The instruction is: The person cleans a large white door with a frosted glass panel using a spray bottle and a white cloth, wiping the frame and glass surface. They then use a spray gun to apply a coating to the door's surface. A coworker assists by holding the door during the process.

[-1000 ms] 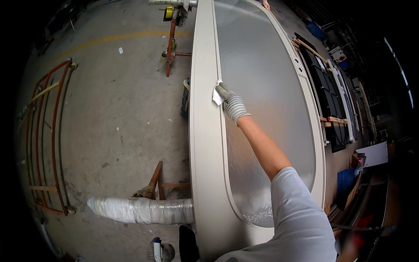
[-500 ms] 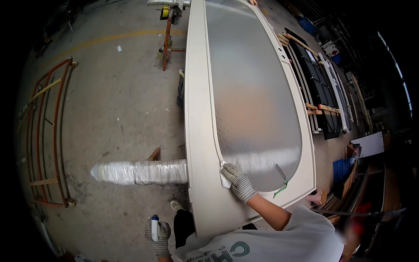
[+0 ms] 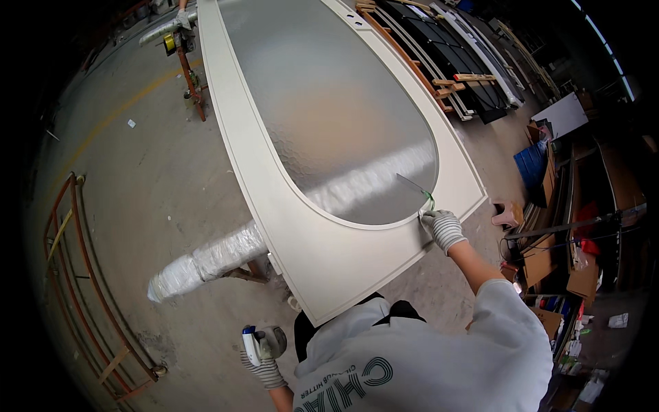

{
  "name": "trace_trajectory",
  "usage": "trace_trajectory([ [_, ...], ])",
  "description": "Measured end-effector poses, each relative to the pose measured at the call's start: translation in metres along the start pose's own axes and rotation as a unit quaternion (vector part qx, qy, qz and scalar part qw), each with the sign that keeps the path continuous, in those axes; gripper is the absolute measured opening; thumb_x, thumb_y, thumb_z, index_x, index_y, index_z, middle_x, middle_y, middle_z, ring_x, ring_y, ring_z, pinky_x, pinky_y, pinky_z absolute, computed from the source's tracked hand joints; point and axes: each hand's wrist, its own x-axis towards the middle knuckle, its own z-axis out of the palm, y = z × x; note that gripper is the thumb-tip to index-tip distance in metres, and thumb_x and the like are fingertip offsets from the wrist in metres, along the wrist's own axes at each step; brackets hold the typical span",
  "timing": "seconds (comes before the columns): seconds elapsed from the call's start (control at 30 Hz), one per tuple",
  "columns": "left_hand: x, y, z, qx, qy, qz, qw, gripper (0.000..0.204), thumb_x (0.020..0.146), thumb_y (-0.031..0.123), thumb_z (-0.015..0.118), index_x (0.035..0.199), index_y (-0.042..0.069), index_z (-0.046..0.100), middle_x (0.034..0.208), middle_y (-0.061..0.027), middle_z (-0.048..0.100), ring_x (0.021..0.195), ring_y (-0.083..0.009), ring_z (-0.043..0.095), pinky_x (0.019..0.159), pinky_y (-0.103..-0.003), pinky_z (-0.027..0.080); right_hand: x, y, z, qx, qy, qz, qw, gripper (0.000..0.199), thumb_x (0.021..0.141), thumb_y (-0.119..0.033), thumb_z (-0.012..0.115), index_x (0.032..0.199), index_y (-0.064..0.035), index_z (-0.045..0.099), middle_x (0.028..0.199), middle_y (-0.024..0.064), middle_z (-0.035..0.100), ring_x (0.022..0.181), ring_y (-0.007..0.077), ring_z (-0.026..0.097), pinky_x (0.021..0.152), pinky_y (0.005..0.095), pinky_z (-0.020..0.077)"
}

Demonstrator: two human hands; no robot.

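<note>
- Door (image 3: 329, 268), cream-coloured with a big arched pane of frosted glass (image 3: 322, 110), lies flat across padded supports, its near end right in front of the person.
- Right hand (image 3: 443, 228), in a knit glove, is at the lower right curve of the glass, pinching a thin blade-like tool with a green bit (image 3: 420, 192) where pane meets frame. Can't make out exactly what the tool is.
- Left hand (image 3: 261, 360), also gloved, hangs low by the hip, closed around a small spray bottle with a blue top (image 3: 250, 343).
- My take: keep the tool flat and follow the curve slowly, so it rides the seam and doesn't scratch the paint or the glass.
- Wrapped roll (image 3: 206, 264) pokes out from under the door on the left.
- Further out: a rust-red metal rack (image 3: 82, 275) on the concrete floor, and dark framed panels (image 3: 460, 75) stacked to the right.
</note>
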Motion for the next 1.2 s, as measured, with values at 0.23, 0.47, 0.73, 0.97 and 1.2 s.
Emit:
trace_trajectory([
  [0.23,0.016,0.012,-0.003,0.066,-0.023,0.053,0.996,0.034,0.080,0.022,0.071,0.104,-0.001,0.061,0.082,-0.0033,0.063,0.072,-0.0143,0.056,0.070,-0.030,0.047,-0.058,-0.005,-0.056,0.197,0.065,0.235,0.950,0.039,0.080,-0.036,0.044,0.079,-0.0054,0.067,0.071,0.0187,0.064,0.068,0.0344,0.063,0.066,0.0445,0.0501],
  [0.47,0.012,0.043,-0.001,0.027,-0.005,0.102,0.994,0.050,0.079,0.011,0.065,0.124,-0.004,0.049,0.103,-0.0105,0.058,0.087,-0.0188,0.056,0.079,-0.031,0.047,0.020,0.016,-0.058,0.185,0.056,0.131,0.972,0.039,0.079,-0.038,0.060,0.093,-0.0020,0.066,0.081,0.0170,0.067,0.078,0.0312,0.067,0.070,0.0414,0.0518],
  [0.73,-0.061,0.136,0.100,0.042,0.131,0.172,0.975,0.048,0.077,0.008,0.066,0.121,-0.004,0.052,0.101,-0.0127,0.059,0.082,-0.0213,0.057,0.073,-0.033,0.048,0.098,0.029,-0.010,0.134,0.075,0.044,0.987,0.029,0.074,-0.010,0.066,0.102,-0.0033,0.063,0.091,0.0130,0.069,0.087,0.0285,0.068,0.066,0.0416,0.0534],
  [0.97,-0.138,0.214,0.200,0.068,0.219,0.243,0.943,0.046,0.075,0.005,0.067,0.119,-0.004,0.054,0.099,-0.0146,0.060,0.079,-0.0234,0.057,0.068,-0.034,0.049,0.083,0.069,-0.007,0.238,0.003,-0.144,0.960,0.025,0.076,-0.015,0.065,0.097,-0.0024,0.065,0.088,0.0128,0.068,0.083,0.0282,0.067,0.065,0.0416,0.0526],
  [1.2,-0.160,0.257,0.250,0.017,0.234,0.307,0.922,0.045,0.073,0.002,0.067,0.117,-0.004,0.057,0.096,-0.0165,0.061,0.075,-0.0256,0.058,0.063,-0.036,0.049,0.067,0.145,-0.009,0.601,0.047,-0.091,0.793,0.022,0.081,-0.026,0.060,0.092,-0.0079,0.066,0.089,0.0116,0.068,0.082,0.0277,0.065,0.077,0.0376,0.0499],
])
